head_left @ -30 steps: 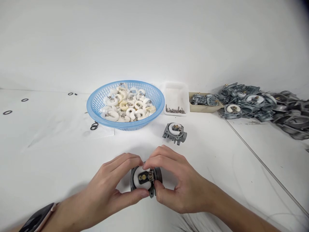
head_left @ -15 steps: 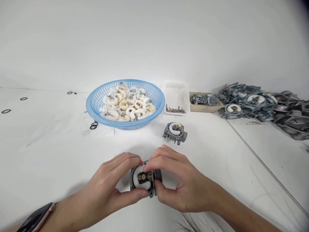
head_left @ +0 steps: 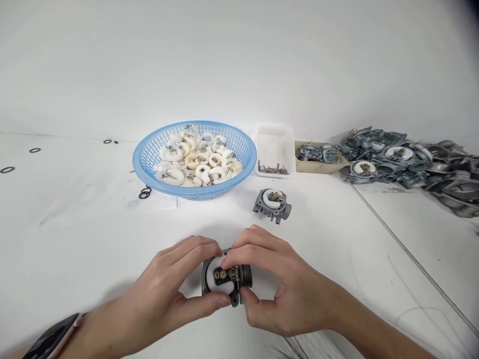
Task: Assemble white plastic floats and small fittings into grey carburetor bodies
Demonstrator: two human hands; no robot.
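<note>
Both hands are on a grey carburetor body (head_left: 246, 275) at the front middle of the table. My left hand (head_left: 183, 279) grips its left side, thumb along the near edge and fingers at the far edge. Inside the body sits a white C-shaped float (head_left: 219, 285), with brass jets beside it. My right hand (head_left: 275, 276) closes round the right part, index fingertip on the float's upper right end and thumb at the near right edge. A second carburetor body (head_left: 272, 204) with a white float lies just beyond my right hand.
A blue basket (head_left: 139, 167) of white floats stands at the back. Beside it are a white tray (head_left: 275, 130) with metal pins and a beige box (head_left: 318, 167) of carburetor parts. Carburetor bodies (head_left: 389, 157) are heaped at right. Black O-rings (head_left: 144, 193) lie at left.
My right thumb has shifted slightly down and away from the hinge area of the float. My left hand keeps its hold, and the carburetor body stays in place.
</note>
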